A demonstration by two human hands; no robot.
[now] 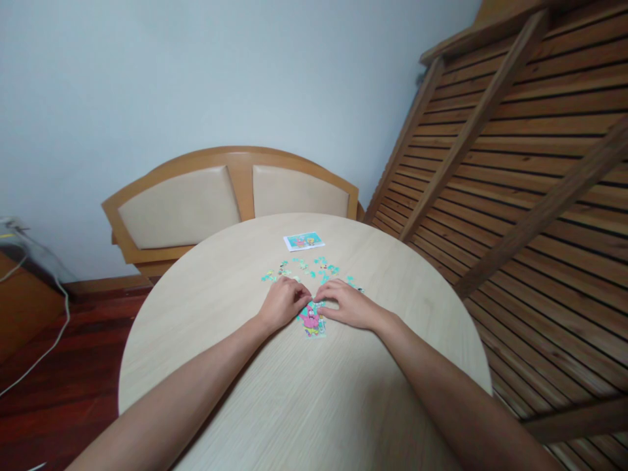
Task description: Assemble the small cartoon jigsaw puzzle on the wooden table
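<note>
A partly joined jigsaw puzzle (311, 322) with a pink cartoon figure lies flat on the table in front of me. My left hand (285, 301) is at its upper left edge, thumb and fingers drawn together in a pinch. From the other side my right hand (346, 303) reaches the upper right edge, its fingers bent and their tips close to the left ones. The fingertips hide whatever small piece may be between them. Just beyond both hands lie several loose jigsaw pieces (332, 269), mostly turquoise.
A picture card (304, 241) with cartoon figures lies farther back on the round table (196, 314). Behind the table stands a padded wooden headboard (245, 160). Slatted wooden panels (490, 163) lean at the right. A white cable (63, 320) hangs at the left.
</note>
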